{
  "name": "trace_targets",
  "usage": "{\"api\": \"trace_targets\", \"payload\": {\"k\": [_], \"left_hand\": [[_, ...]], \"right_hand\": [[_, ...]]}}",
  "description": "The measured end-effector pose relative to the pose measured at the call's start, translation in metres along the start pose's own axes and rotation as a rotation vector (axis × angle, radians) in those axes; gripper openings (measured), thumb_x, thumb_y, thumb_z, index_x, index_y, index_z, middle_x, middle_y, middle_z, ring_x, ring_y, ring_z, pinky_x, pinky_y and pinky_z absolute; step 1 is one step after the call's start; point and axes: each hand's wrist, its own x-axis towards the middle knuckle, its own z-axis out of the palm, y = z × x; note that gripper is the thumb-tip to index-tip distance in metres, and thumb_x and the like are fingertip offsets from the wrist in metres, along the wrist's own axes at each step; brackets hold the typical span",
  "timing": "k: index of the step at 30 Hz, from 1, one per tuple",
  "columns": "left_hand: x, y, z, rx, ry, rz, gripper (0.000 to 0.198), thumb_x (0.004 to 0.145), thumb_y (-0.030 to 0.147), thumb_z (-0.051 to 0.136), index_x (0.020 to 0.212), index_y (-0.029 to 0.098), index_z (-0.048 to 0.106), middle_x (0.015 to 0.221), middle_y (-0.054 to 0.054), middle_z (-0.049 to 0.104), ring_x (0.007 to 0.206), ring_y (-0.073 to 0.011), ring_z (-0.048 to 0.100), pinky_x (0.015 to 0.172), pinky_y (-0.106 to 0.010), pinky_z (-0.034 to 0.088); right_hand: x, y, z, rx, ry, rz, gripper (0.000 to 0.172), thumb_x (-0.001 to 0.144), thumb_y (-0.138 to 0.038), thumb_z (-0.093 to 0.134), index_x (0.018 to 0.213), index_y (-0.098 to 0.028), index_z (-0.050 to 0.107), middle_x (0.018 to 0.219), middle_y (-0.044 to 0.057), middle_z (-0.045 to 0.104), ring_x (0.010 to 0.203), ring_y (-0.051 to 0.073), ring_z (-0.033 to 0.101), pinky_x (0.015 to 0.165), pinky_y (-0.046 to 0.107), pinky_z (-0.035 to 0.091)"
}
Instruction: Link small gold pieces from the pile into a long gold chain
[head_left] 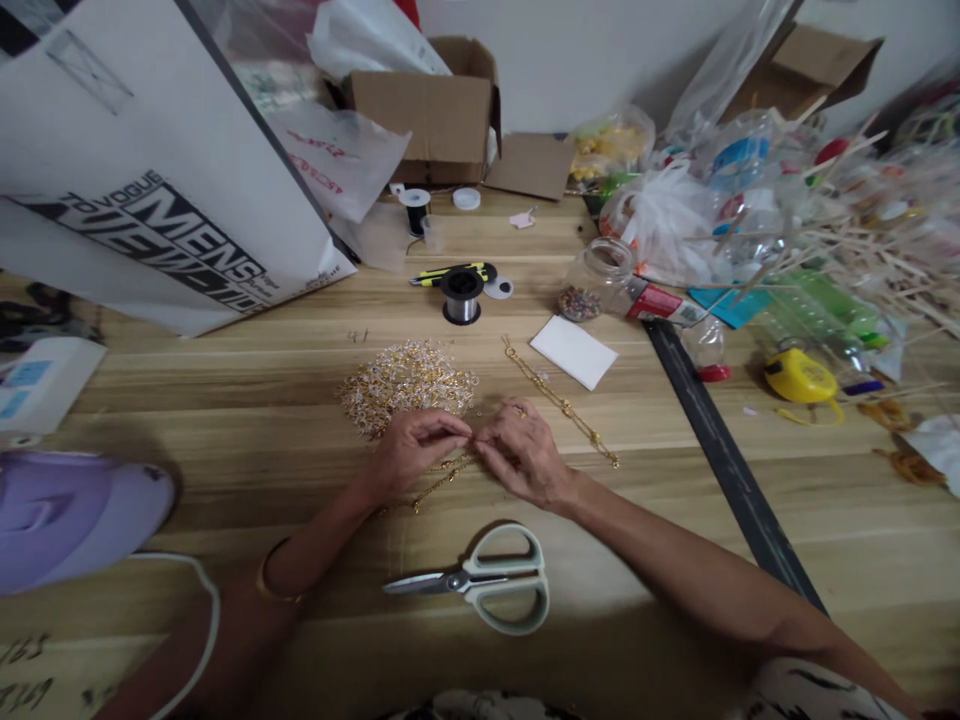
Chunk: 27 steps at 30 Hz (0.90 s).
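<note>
My left hand [422, 445] and my right hand [525, 452] meet fingertip to fingertip over the table, both pinched. A gold chain [436, 487] with small beads trails from between them, passing below my left fingers. Exactly which part each hand grips is too small to see. Just behind my left hand lies a heap of gold and clear beaded pieces [409, 382]. A second gold chain [564, 405] stretches out beyond my right hand, beside a folded white paper [574, 352]. Nearer to me rest scissors [480, 578] with pale handles, blades pointing left.
A spool of silver wire [462, 298] and a yellow-black cutter [442, 273] lie behind the heap. At the left stand a white paper bag [165, 170] and a purple iron [75, 515]. Jars, a yellow tape measure [800, 375] and sticks crowd the right.
</note>
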Motion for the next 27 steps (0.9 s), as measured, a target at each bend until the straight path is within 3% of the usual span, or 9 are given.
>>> {"api": "trace_targets", "payload": {"k": [18,27], "left_hand": [[-0.0005,0.0009,0.0001,0.038,-0.004,0.034,0.006,0.074,0.017,0.065,0.078,0.013,0.068,0.075,-0.004,0.072,0.068,-0.0127,0.067,0.065,-0.02,0.053],[-0.0026,0.0005,-0.0001,0.184,0.004,0.12,0.008,0.078,0.017,0.062,0.08,0.015,0.069,0.075,-0.003,0.071,0.068,-0.012,0.065,0.065,-0.02,0.05]], "right_hand": [[0.0008,-0.0009,0.0,-0.013,-0.009,0.0,0.005,0.087,-0.017,0.049,0.085,-0.019,0.053,0.069,0.0,0.058,0.068,0.015,0.053,0.091,0.039,0.04],[0.0011,-0.001,0.0005,-0.011,-0.013,0.002,0.005,0.087,-0.016,0.05,0.086,-0.02,0.053,0.068,0.0,0.058,0.067,0.015,0.053,0.09,0.039,0.041]]}}
